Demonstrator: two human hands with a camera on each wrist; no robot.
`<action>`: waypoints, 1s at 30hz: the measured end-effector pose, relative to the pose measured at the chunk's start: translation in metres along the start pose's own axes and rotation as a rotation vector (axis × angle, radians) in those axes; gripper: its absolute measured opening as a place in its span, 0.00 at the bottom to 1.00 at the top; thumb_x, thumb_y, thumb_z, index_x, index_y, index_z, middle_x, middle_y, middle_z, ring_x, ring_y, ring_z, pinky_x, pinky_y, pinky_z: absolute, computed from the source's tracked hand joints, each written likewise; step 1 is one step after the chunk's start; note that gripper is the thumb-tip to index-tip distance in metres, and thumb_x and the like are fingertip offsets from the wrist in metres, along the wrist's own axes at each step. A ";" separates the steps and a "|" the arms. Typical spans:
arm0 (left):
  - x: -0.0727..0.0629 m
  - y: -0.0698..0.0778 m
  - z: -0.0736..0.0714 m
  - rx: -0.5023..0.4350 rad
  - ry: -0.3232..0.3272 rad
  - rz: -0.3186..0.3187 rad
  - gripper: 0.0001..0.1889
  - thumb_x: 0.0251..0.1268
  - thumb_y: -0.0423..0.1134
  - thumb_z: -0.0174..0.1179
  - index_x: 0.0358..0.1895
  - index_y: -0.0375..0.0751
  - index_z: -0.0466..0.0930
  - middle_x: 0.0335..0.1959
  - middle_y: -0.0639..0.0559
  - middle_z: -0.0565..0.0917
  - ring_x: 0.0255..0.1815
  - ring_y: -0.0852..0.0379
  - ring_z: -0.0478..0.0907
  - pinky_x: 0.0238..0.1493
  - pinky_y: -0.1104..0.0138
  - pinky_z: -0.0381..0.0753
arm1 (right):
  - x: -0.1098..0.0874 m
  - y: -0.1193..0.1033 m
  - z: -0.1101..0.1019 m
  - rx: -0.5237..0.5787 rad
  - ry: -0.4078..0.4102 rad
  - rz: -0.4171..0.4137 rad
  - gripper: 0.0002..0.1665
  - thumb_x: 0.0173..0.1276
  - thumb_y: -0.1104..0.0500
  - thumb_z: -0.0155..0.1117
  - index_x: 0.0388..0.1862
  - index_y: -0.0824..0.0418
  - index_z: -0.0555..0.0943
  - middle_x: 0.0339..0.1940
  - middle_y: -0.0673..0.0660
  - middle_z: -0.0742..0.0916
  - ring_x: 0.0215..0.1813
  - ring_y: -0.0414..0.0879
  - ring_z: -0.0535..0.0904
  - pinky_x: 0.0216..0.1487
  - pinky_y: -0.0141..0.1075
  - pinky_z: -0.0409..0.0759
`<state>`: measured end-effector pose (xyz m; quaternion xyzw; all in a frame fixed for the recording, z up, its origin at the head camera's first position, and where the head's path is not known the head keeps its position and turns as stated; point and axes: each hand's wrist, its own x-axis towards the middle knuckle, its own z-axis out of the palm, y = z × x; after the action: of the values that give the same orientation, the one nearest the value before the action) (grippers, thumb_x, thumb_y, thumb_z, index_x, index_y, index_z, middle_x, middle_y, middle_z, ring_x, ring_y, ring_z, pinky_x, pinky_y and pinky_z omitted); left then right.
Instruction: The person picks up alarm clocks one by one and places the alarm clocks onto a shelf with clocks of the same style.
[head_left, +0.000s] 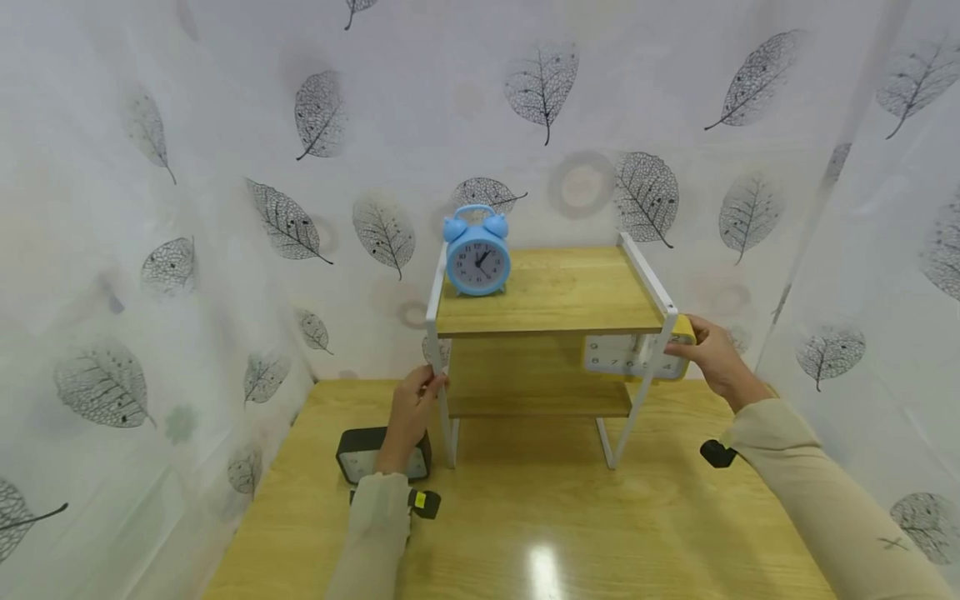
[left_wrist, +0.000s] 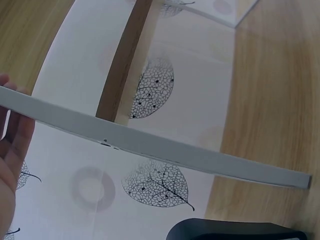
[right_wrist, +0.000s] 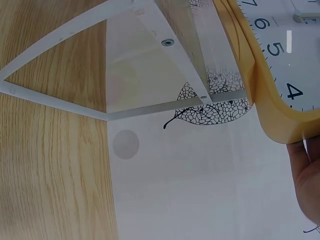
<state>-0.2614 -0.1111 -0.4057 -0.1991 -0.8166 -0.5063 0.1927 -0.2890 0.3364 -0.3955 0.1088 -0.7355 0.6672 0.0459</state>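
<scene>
My right hand (head_left: 716, 364) holds a yellow square clock (head_left: 615, 352) by its right end, thumb in front. The clock extends through the open right side of a two-tier wooden shelf (head_left: 555, 300), between the boards; whether it touches the lower board I cannot tell. In the right wrist view the yellow clock (right_wrist: 275, 65) shows its white face, with fingertips at its lower edge. My left hand (head_left: 408, 407) grips the shelf's white left post (left_wrist: 150, 142). On the top board, at the left, a blue twin-bell alarm clock (head_left: 478, 265) stands upright.
A black-cased clock (head_left: 363, 442) stands on the wooden table (head_left: 555, 517) left of the shelf, partly hidden by my left forearm. Leaf-patterned sheeting (head_left: 465, 100) hangs behind and at both sides. The shelf's white legs (head_left: 611, 446) rest on the table.
</scene>
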 end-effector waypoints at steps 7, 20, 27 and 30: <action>0.002 -0.001 0.001 0.018 0.019 0.051 0.08 0.68 0.30 0.52 0.34 0.29 0.79 0.31 0.38 0.83 0.31 0.49 0.79 0.31 0.72 0.77 | 0.001 0.000 0.005 -0.099 0.002 0.045 0.25 0.64 0.65 0.62 0.51 0.36 0.74 0.49 0.29 0.75 0.63 0.36 0.65 0.55 0.22 0.68; 0.004 0.002 0.001 -0.008 -0.003 0.037 0.13 0.70 0.31 0.50 0.27 0.29 0.77 0.25 0.37 0.82 0.26 0.41 0.76 0.29 0.64 0.77 | 0.010 -0.004 0.027 -0.104 0.000 0.083 0.17 0.62 0.63 0.64 0.40 0.40 0.75 0.47 0.36 0.75 0.54 0.31 0.65 0.58 0.34 0.63; 0.004 0.001 0.001 -0.030 -0.012 0.003 0.13 0.70 0.32 0.49 0.28 0.27 0.76 0.26 0.36 0.82 0.29 0.41 0.80 0.33 0.50 0.80 | 0.015 -0.004 0.037 -0.103 0.009 0.107 0.23 0.61 0.62 0.66 0.51 0.43 0.72 0.48 0.36 0.75 0.55 0.33 0.66 0.69 0.54 0.56; 0.005 0.002 0.000 -0.034 -0.014 -0.010 0.14 0.71 0.32 0.49 0.28 0.27 0.76 0.26 0.36 0.82 0.30 0.40 0.80 0.33 0.51 0.80 | 0.019 -0.003 0.040 -0.135 0.010 0.087 0.25 0.61 0.61 0.67 0.55 0.44 0.72 0.49 0.35 0.76 0.54 0.34 0.68 0.64 0.48 0.63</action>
<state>-0.2647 -0.1098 -0.4020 -0.2018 -0.8103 -0.5195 0.1812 -0.3038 0.2950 -0.3928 0.0701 -0.7825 0.6180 0.0281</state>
